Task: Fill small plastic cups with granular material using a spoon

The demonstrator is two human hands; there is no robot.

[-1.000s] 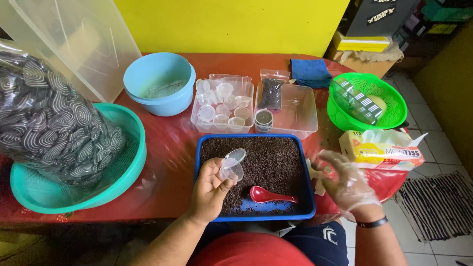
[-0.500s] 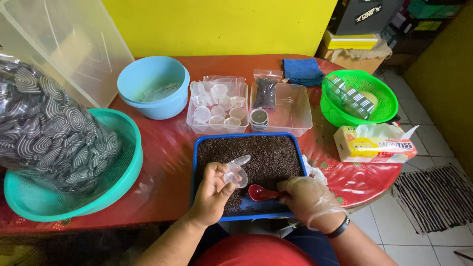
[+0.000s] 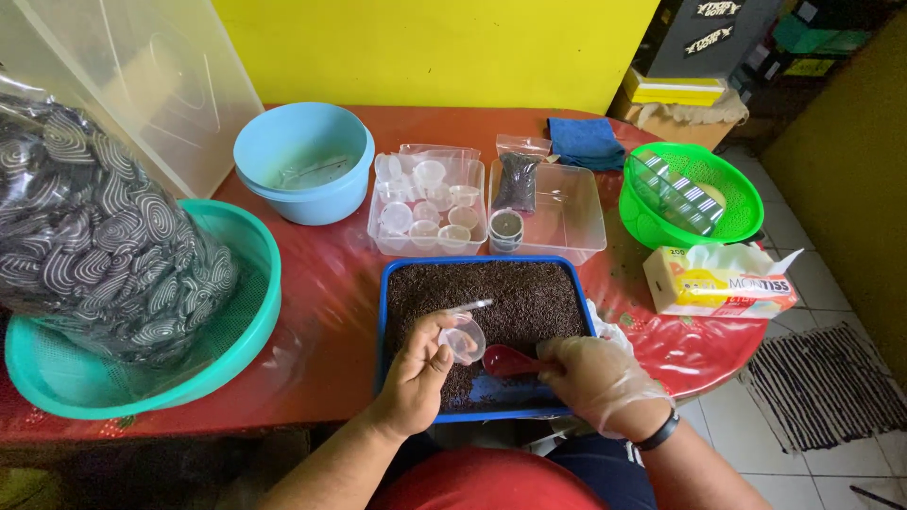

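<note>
My left hand holds a small clear plastic cup with its hinged lid flipped open, tilted over the blue tray. The tray is filled with dark brown granules. My right hand, in a thin clear glove, grips the handle of a red spoon whose bowl lies on the granules just beside the cup. Both hands are at the tray's near edge.
Behind the tray stand a clear box of small lidded cups, a second clear box holding a bag of granules and one filled cup, a blue bowl, a green basket, a tissue box, and a teal basin under a patterned bag.
My right hand came in from the right side of the table and took hold of the red spoon. My left hand lowered the open cup closer to the granules.
</note>
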